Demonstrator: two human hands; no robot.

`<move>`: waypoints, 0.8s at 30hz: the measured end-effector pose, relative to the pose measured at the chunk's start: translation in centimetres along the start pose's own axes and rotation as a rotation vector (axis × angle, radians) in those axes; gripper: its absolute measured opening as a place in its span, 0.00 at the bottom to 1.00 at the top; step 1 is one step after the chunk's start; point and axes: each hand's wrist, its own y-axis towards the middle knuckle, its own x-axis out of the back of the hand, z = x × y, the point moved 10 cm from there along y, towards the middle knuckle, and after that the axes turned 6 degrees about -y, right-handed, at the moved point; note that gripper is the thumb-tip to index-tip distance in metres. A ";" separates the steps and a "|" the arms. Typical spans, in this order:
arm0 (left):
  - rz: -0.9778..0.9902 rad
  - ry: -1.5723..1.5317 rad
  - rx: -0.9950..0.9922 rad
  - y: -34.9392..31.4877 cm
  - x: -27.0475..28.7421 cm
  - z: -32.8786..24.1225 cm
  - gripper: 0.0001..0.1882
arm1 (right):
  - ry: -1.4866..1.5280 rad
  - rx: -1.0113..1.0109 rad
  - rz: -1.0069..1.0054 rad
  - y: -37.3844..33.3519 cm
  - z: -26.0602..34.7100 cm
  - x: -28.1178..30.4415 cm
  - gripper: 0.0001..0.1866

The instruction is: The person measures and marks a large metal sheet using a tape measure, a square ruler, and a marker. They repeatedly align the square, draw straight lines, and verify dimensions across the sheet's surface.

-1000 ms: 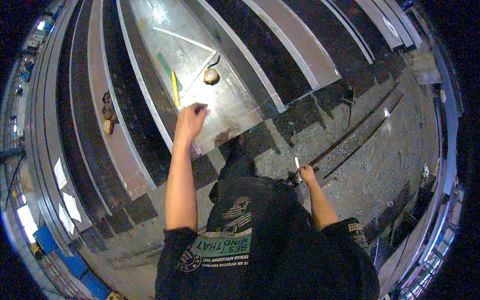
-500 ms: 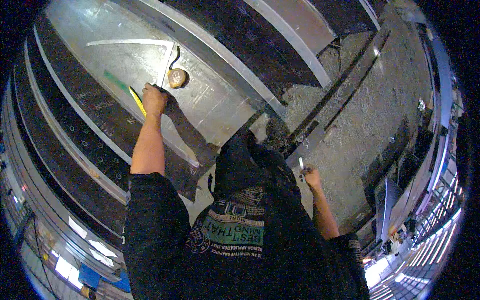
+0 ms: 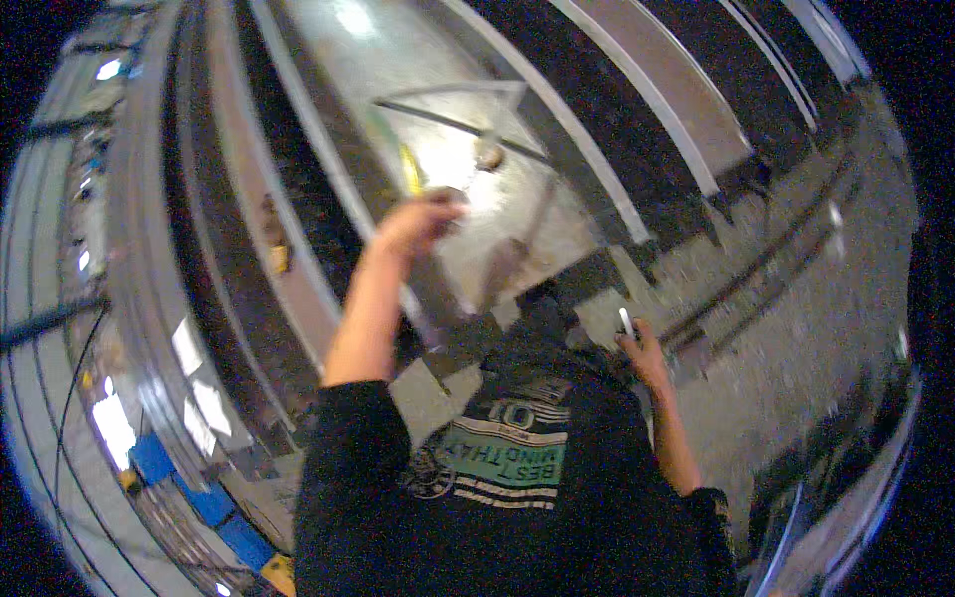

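My left hand point(image 3: 423, 219) is blurred over a bright steel plate point(image 3: 567, 219), its fingers closed at the near end of a pale L-shaped metal square point(image 3: 448, 89). The square looks tilted up off the plate, with a dark line like its shadow beneath it. The stretch between my fingers and its corner is washed out by glare. A tape measure point(image 3: 487, 156) lies on the plate beyond my hand. Beside my fingers is a narrow yellow strip point(image 3: 410, 169), its kind unclear. Lower right, my right hand point(image 3: 645, 353) grips a short white stick point(image 3: 626, 320), possibly chalk.
Long dark steel beams point(image 3: 637, 90) with pale edges run along both sides of the plate. A yellow object point(image 3: 280, 259) rests on a beam at left. White sheets point(image 3: 204, 403) and blue boxes point(image 3: 204, 496) lie at lower left. Rough grey ground point(image 3: 796, 328) stretches to the right.
The view has turned, shifting the plate and beams rightward. My left hand has come up from the plate, and the square appears raised and tilted with it. My right hand keeps the white stick.
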 end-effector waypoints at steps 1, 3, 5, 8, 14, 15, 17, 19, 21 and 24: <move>0.046 0.070 -0.048 -2.0 -1.8 1.5 0.23 | 0.105 0.074 0.048 -0.1 4.6 -0.5 0.18; 0.087 -0.026 -0.126 -6.8 -6.5 3.1 0.22 | 0.136 0.147 0.039 0.2 13.3 0.8 0.15; 0.156 -0.159 -0.248 -8.6 -8.8 7.5 0.18 | 0.298 0.251 -0.046 -0.4 18.5 0.4 0.15; 0.229 -0.284 -0.272 -16.0 -16.0 7.0 0.12 | 0.366 0.340 -0.165 -2.9 22.7 3.2 0.17; 0.216 0.077 -0.537 -19.3 -20.4 9.7 0.13 | 0.286 0.322 -0.289 -7.3 21.4 4.6 0.18; 0.181 0.179 -0.545 -19.6 -20.4 10.5 0.13 | 0.277 0.320 -0.291 -8.1 21.0 4.6 0.17; 0.212 0.402 -0.487 -20.8 -21.1 11.0 0.16 | 0.252 0.268 -0.342 -9.7 18.8 4.0 0.16; 0.294 0.436 -0.366 -20.2 -19.7 9.3 0.20 | 0.406 0.222 -0.314 -8.8 17.1 2.1 0.15; 0.213 0.271 -0.212 -16.9 -16.2 6.9 0.23 | 0.546 0.155 -0.308 -7.8 16.3 0.9 0.13; 0.140 -0.221 -0.029 -6.2 -10.4 5.8 0.37 | 0.768 0.028 -0.268 -5.7 13.7 -2.6 0.13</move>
